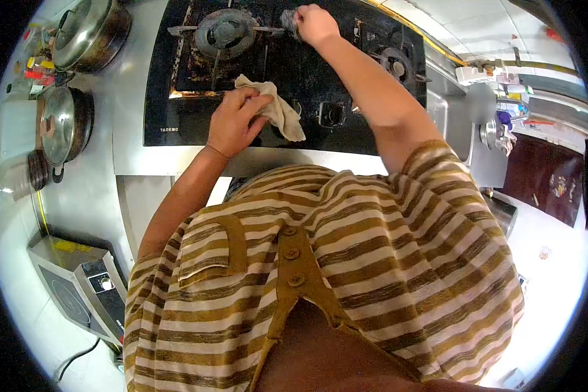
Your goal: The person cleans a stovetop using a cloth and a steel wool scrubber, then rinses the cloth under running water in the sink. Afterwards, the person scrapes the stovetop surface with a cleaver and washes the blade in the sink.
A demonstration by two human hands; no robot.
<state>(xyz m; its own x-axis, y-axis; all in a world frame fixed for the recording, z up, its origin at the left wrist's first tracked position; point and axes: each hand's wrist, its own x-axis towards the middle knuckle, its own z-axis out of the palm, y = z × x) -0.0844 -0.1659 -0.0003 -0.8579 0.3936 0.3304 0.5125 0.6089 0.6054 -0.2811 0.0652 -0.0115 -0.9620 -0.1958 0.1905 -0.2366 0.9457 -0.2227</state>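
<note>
My left hand point(238, 121) is closed on a pale cloth point(282, 116), which hangs loosely over the front of the black gas stove point(160, 117). Farther back, my right hand point(315, 25) presses a dark grey, mesh-like scouring pad point(290, 23) onto the stove top between the two burners. The left burner point(226, 34) stands just left of that pad, with brown grime on the panel around it. Beyond my right forearm sits the right burner point(397, 63). A control knob point(332, 114) shows on the stove's front strip, right of the cloth.
Two lidded pans, one at the back point(88, 32) and one nearer point(60, 124), rest on the steel counter point(98, 176) to the left. A portable cooktop point(78, 287) lies lower left. To the right are a sink point(441, 117) and a yellow gas pipe point(431, 44).
</note>
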